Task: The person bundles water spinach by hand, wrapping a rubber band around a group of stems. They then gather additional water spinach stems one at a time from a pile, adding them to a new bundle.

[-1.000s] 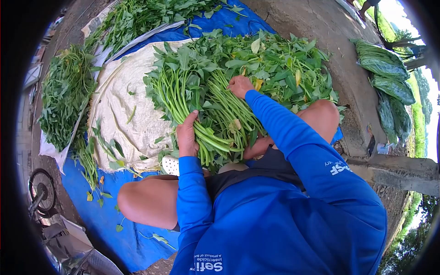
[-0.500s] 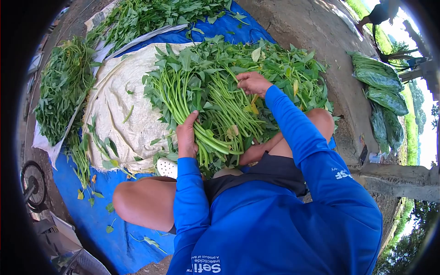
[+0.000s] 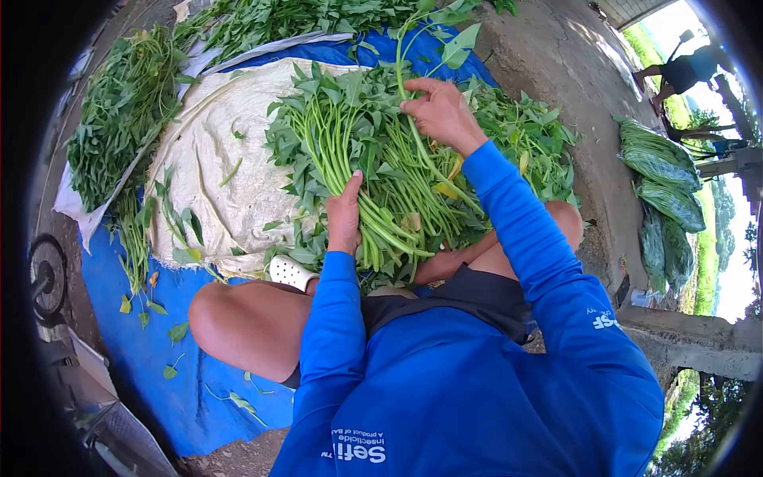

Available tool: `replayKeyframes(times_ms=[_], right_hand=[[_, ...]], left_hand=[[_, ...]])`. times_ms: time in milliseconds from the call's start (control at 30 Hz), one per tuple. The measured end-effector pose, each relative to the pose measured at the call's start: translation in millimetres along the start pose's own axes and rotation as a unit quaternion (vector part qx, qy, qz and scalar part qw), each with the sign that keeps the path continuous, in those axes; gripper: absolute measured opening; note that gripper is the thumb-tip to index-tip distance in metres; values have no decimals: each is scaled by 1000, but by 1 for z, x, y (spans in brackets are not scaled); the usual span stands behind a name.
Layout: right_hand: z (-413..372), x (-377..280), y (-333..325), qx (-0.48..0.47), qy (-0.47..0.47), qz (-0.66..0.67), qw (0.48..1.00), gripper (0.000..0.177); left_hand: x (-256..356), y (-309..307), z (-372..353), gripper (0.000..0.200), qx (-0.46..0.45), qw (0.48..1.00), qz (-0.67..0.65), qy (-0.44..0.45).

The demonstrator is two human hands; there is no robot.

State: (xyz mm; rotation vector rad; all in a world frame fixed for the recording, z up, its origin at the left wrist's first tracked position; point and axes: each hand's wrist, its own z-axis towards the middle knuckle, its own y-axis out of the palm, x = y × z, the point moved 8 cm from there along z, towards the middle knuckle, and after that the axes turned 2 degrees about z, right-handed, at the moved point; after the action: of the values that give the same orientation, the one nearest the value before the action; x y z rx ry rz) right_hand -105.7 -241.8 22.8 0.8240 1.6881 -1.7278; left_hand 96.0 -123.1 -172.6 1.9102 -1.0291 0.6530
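My left hand (image 3: 344,219) is closed around the lower stems of a thick bunch of water spinach (image 3: 326,155), whose leaves point away from me. My right hand (image 3: 445,118) pinches one long water spinach stem (image 3: 420,147), held up over the greens with its leaves at the far end. More loose stems (image 3: 421,179) lie side by side between my hands. A leafy pile (image 3: 540,139) with some yellowed leaves spreads to the right, partly hidden by my right forearm.
A pale woven sack (image 3: 222,191) lies left of the bunch on a blue tarp (image 3: 207,397). Heaped greens (image 3: 119,119) stand at the far left, with more greens (image 3: 294,28) at the back. Wrapped green bundles (image 3: 664,167) rest at the right. A person (image 3: 691,71) is at the upper right.
My right hand has risen away from me, drawing a long stem up out of the pile. My left hand keeps its grip on the bunch. The person at upper right shows more.
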Motion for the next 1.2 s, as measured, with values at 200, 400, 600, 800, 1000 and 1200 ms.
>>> replayKeyframes(times_ms=[200,400,600,800,1000,1200], right_hand=[[-46,39,130,-172,128,153,965,47],[-36,21,141,-143,-33,-5,989,50],[-34,-2,65,-137,30,107,984,26],[-82,36,94,-164,127,111,972,16],[-104,74,109,-102,241,361,895,17],[-122,83,111,-99,267,391,875,23]], left_hand=[[4,5,-6,37,-63,996,-63,27],[2,7,-9,36,-100,995,-17,15],[3,-2,-3,36,-105,994,-5,-14],[14,17,-10,32,-134,991,26,2],[14,25,-18,28,-153,988,25,14],[2,18,-10,25,-132,991,21,-10]])
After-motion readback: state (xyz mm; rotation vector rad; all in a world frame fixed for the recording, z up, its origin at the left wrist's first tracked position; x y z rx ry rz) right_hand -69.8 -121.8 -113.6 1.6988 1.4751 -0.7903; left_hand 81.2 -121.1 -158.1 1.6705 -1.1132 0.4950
